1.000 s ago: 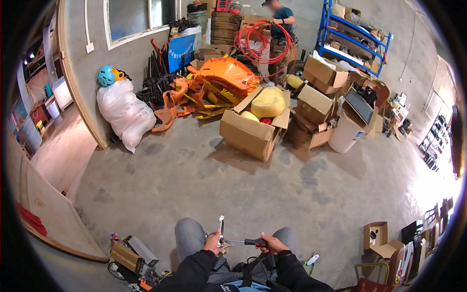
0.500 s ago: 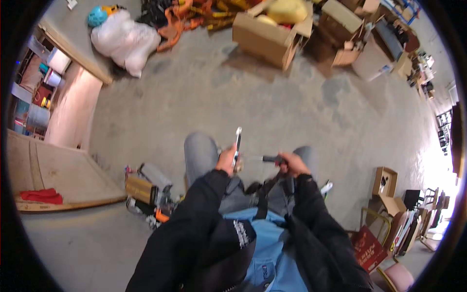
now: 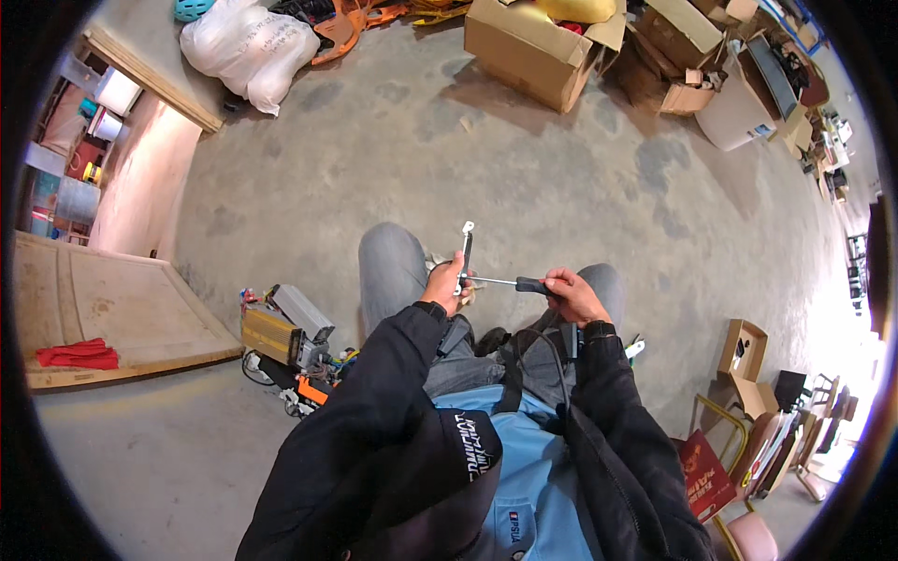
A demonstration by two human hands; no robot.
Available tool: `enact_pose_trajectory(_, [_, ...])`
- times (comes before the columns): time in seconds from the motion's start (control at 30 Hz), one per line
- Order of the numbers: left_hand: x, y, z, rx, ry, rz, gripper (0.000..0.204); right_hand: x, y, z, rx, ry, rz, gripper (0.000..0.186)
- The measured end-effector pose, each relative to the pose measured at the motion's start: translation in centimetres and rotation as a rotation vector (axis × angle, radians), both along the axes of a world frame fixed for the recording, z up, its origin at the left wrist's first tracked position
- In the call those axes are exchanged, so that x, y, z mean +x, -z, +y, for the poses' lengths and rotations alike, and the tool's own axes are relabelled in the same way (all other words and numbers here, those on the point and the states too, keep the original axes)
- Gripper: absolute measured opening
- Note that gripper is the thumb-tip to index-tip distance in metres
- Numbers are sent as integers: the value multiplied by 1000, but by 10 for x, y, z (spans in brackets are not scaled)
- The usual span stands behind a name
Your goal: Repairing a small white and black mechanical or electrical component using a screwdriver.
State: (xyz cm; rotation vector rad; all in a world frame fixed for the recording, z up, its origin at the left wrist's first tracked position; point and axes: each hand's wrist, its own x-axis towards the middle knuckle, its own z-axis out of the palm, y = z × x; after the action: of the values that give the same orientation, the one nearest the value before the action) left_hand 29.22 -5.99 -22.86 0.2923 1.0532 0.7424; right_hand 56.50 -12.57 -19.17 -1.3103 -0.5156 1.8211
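My left hand [image 3: 442,288] is closed round a slim black and silver bar-shaped part [image 3: 468,245], which stands up past the fingers and ends in a pale tip. My right hand [image 3: 577,297] grips the dark handle of a screwdriver [image 3: 529,285]. Its thin metal shaft runs leftward, with the tip at the bar part beside my left fingers. Whether the tip sits in a screw is too small to tell. Both hands are above my lap, between my grey-clad knees.
To my left lie a gold-coloured metal box [image 3: 271,337], a grey casing [image 3: 301,311] and wires. A wooden panel [image 3: 122,313] with a red cloth [image 3: 79,354] is beyond. Cardboard boxes [image 3: 526,56] and a white sack [image 3: 248,51] stand ahead. Folding chairs [image 3: 748,524] are at right.
The screwdriver's tip has come against the bar part, where it was a little apart before. My view has tilted slightly, so the boxes and sack sit higher.
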Motion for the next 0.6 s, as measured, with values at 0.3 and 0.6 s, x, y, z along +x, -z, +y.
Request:
enact_pose_trajectory(0.3, [3, -5, 4, -10, -3, 1, 34, -7, -21, 3, -98, 56, 4, 36])
enact_pose_trajectory(0.6, [1, -3, 3, -3, -27, 28, 35, 1, -1, 3, -28, 58, -28, 25])
